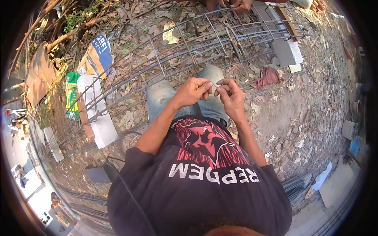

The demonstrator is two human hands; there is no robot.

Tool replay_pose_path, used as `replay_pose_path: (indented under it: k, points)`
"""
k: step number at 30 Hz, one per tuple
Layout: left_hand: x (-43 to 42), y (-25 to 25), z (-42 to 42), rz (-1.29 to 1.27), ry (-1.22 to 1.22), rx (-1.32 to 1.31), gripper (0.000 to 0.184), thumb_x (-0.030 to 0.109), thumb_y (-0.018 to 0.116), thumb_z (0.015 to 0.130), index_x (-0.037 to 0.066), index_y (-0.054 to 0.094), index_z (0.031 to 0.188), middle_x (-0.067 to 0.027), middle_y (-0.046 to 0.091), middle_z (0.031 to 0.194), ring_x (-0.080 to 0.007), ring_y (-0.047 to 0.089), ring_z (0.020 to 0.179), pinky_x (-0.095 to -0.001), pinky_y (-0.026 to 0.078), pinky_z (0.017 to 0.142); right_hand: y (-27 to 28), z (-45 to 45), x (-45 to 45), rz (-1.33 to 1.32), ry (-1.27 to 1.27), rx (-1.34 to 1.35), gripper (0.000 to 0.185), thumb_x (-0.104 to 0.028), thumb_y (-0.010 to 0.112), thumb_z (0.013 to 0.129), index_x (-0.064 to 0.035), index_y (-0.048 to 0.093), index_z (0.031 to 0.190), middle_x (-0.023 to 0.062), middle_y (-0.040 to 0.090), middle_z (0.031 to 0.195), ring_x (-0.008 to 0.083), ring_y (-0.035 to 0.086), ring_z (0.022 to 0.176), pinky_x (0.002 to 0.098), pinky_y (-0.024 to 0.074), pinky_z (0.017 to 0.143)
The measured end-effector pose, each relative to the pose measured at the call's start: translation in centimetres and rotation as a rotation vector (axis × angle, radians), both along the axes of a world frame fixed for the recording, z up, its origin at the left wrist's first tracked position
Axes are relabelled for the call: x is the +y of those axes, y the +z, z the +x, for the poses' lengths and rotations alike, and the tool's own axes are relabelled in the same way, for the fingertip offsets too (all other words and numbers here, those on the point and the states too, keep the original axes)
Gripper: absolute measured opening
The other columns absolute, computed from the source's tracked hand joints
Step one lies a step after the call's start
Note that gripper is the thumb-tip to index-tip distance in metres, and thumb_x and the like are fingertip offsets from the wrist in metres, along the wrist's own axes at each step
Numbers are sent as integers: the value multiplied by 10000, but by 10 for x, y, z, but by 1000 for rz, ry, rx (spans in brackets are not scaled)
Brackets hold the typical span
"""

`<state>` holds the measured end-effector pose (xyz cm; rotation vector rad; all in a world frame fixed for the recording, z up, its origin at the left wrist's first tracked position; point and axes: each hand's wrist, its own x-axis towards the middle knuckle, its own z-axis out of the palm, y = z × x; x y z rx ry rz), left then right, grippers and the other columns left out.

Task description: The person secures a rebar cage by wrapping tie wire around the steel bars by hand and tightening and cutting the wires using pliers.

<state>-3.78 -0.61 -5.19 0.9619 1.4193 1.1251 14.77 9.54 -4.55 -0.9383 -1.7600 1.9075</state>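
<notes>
My left hand [193,91] and my right hand [230,96] meet above my knees, with thumbs and fingers pinched close together. Whatever sits between the fingertips is too small to make out; it may be something thin. In front of my legs lies a long rebar cage [189,53] of steel bars with square stirrups. A pair of long-handled cutters [236,44] with dark and orange handles rests across the bars, beyond my right hand.
A white block [98,112] props the cage at left, a grey-white block [286,52] at right. A red cloth [269,78] lies on the littered ground. Another person's hand [241,4] shows at the top edge. Bundled rods [297,185] lie behind me.
</notes>
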Motion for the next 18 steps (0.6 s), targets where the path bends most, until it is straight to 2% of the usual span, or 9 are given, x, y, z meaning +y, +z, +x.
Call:
replay_pose_path:
  k: [2,5,7,10,14,17,18]
  points:
    - [-4,2,-2,17,-25,-57,410,332,564,1101,40,694,845,-7,630,645,-79,587,599,-266,449,567,-3,6,3,-93,115,43,155,-83,649,1022,-6,637,1156,29,706,789,36,518,615,224,390,555]
    - [-11,5,-10,-4,-32,-193,427,350,570,1102,51,675,816,17,593,620,-60,548,577,-254,411,545,3,4,3,-477,218,113,174,-134,658,1031,-6,648,1149,12,674,748,44,477,582,228,357,528]
    - [-13,6,-18,3,27,-210,438,363,574,1102,57,666,803,28,574,610,-51,521,566,-248,388,536,0,1,-2,-379,208,62,182,-170,647,1046,1,675,1104,-8,604,690,51,444,568,246,344,517]
    - [-13,2,-35,-17,-13,-23,450,370,579,1100,55,659,788,29,566,612,-50,503,564,-253,373,531,-8,-7,-7,-202,236,-45,191,-179,639,1049,-2,710,1031,-29,531,650,51,453,577,268,347,513]
    - [-19,2,-51,-49,-36,-105,441,370,592,1096,50,665,801,41,542,614,-41,498,570,-243,359,525,-1,-20,-6,-92,256,-105,207,-168,642,1039,14,717,975,-36,500,627,46,440,588,286,348,516]
    - [-19,1,-59,-63,-83,-2,426,354,604,1092,48,670,803,43,533,603,-41,481,555,-243,356,519,-7,-29,-8,394,317,-196,170,-152,654,1014,-1,730,997,37,565,611,135,517,546,350,401,533]
    - [-20,8,-62,-89,-109,48,422,350,606,1092,46,672,805,44,533,603,-41,477,552,-242,355,518,-4,-31,-8,381,365,-250,134,-106,635,1004,-9,727,1013,74,609,648,138,496,550,334,419,554]
